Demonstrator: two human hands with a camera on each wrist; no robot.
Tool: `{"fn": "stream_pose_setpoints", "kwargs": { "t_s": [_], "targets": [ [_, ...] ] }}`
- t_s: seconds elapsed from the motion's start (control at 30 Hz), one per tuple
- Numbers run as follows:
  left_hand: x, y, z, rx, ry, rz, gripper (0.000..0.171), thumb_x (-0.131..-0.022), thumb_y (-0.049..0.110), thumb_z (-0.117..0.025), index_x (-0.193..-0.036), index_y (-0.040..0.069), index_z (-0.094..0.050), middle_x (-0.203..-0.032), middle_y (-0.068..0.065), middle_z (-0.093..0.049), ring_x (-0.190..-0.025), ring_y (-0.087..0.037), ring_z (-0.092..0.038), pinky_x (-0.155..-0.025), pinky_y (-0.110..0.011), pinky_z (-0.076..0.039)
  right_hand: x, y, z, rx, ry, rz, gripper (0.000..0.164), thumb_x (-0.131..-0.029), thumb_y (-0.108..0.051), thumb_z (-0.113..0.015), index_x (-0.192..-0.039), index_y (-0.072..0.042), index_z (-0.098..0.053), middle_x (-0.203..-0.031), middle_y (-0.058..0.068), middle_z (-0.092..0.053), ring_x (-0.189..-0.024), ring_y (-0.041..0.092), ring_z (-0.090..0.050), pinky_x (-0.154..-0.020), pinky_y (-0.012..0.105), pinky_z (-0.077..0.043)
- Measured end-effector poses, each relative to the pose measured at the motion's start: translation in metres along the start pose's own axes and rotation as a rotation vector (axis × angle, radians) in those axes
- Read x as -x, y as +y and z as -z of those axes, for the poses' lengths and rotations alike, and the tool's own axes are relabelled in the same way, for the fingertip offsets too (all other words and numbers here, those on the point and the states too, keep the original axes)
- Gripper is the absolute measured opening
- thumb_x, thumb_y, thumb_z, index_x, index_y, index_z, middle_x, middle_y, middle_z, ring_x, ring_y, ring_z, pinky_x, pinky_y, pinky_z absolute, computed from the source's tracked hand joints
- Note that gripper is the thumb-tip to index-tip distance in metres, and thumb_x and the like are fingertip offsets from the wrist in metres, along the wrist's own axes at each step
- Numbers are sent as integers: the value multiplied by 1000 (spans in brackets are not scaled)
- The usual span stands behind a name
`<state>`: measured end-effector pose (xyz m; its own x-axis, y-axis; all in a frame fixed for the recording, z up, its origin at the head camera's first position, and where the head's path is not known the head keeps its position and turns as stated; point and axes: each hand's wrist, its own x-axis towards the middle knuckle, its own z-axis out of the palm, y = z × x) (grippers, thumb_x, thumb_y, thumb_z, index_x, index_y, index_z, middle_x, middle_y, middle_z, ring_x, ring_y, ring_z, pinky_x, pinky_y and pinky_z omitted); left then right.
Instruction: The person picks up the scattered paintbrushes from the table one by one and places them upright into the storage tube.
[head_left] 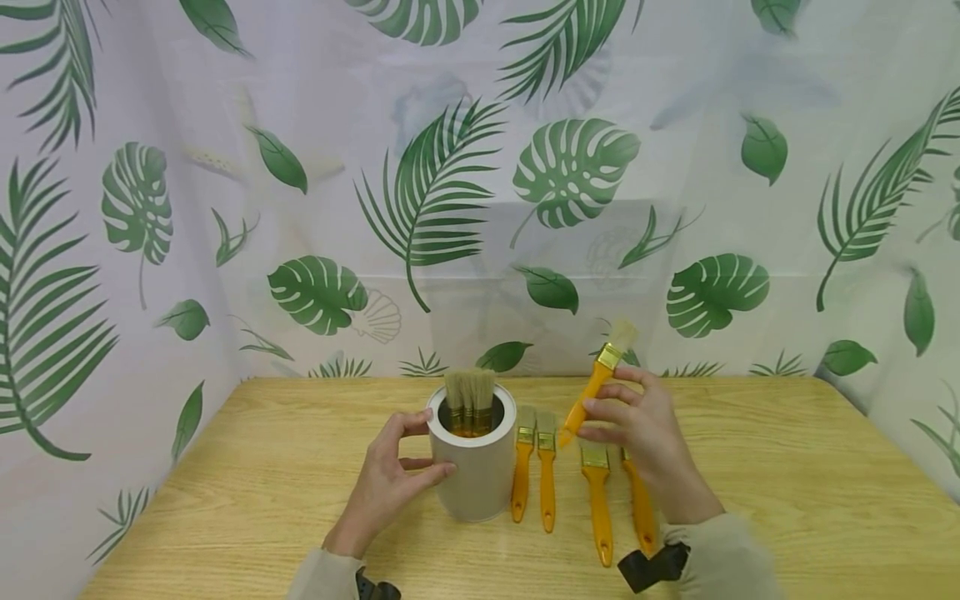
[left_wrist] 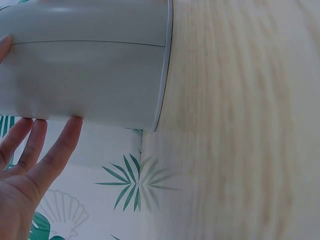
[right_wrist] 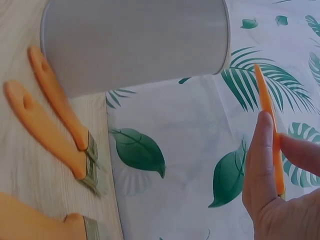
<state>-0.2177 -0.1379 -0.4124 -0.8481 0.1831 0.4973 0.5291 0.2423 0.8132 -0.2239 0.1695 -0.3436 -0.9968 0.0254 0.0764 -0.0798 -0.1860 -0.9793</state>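
A pale grey cylindrical canister (head_left: 474, 483) with a white rim stands upright on the table, several paintbrushes (head_left: 470, 396) inside it with bristles up. My left hand (head_left: 390, 475) holds its left side between thumb and fingers; the left wrist view shows the fingertips (left_wrist: 75, 120) against the wall of the canister. Right of it, my right hand (head_left: 637, 425) pinches a paintbrush (head_left: 592, 392) by its orange handle, tilted, bristles up, above the table. Beneath lie two narrow brushes (head_left: 547, 483), a wider brush (head_left: 597, 500) and another brush (head_left: 640, 508) partly hidden by the right hand.
The wood-grain table (head_left: 285, 467) meets a hanging white cloth (head_left: 465, 225) with green leaf prints at its back edge. More of this cloth covers both sides. The loose brushes lie between the canister and the right forearm, handles toward me.
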Motion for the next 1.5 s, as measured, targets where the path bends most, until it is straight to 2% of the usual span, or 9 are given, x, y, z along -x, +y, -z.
{"fn": "stream_pose_setpoints", "kwargs": {
  "t_s": [0.13, 0.37, 0.7, 0.87, 1.1, 1.23, 1.37, 1.5],
  "targets": [
    [0, -1, 0, 3, 1, -6, 57, -77, -10, -84, -125, 3, -56, -130, -18, -57, -115, -42, -59, -77, -34, -64, -2, -1, -9, -33, 39, -10, 60, -93, 15, -61, -139, 4, -24, -92, 5, -58, -77, 15, -68, -68, 39, -65],
    [-1, -2, -1, 2, -3, -11, 57, -77, -10, -84, -125, 3, -55, -130, -18, -57, -115, -42, -58, -77, -33, -64, -3, -5, -25, -49, 84, 9, 58, -95, 14, -58, -139, 3, -24, -100, 7, -54, -77, 14, -67, -70, 38, -65],
    [0, -3, -1, 8, 1, -18, 57, -77, -10, -84, -124, 2, -55, -130, -18, -57, -115, -42, -59, -76, -34, -64, -11, -6, -47, -91, 130, 36, 55, -92, 20, -59, -133, 3, -27, -98, 10, -53, -72, 13, -68, -64, 34, -65],
    [0, -3, 0, 0, 2, -15, 56, -77, -9, -84, -124, 3, -56, -130, -18, -57, -115, -43, -59, -76, -34, -64, -13, -3, -60, -89, 136, 119, 52, -90, 24, -59, -128, 3, -30, -97, 12, -54, -67, 12, -69, -63, 32, -64],
    [0, -2, 0, -6, -1, -7, 56, -78, -8, -84, -125, 3, -56, -130, -18, -57, -115, -42, -59, -77, -32, -64, -11, 3, -76, 57, 81, 273, 52, -90, 21, -61, -129, 5, -30, -102, 19, -55, -68, 11, -70, -69, 30, -64],
    [0, -2, 0, -9, -5, -6, 56, -78, -8, -84, -126, 3, -56, -130, -18, -57, -115, -42, -58, -77, -33, -64, -9, 5, -83, 199, 26, 335, 51, -89, 19, -64, -127, 5, -34, -102, 19, -56, -71, 18, -70, -70, 27, -63],
    [0, -2, 0, -5, -8, -6, 56, -79, -7, -83, -126, 3, -55, -131, -18, -57, -115, -42, -58, -76, -33, -64, -6, 7, -89, 389, -80, 483, 47, -85, 18, -70, -122, 7, -43, -99, 20, -61, -80, 31, -69, -72, 29, -63],
    [0, -2, 0, 2, -10, -19, 55, -79, -8, -83, -125, 2, -55, -132, -19, -56, -116, -43, -58, -77, -33, -64, -2, 6, -90, 507, -153, 618, 40, -83, 11, -78, -115, 6, -54, -98, 18, -63, -88, 34, -68, -73, 38, -64]
  ]
}}
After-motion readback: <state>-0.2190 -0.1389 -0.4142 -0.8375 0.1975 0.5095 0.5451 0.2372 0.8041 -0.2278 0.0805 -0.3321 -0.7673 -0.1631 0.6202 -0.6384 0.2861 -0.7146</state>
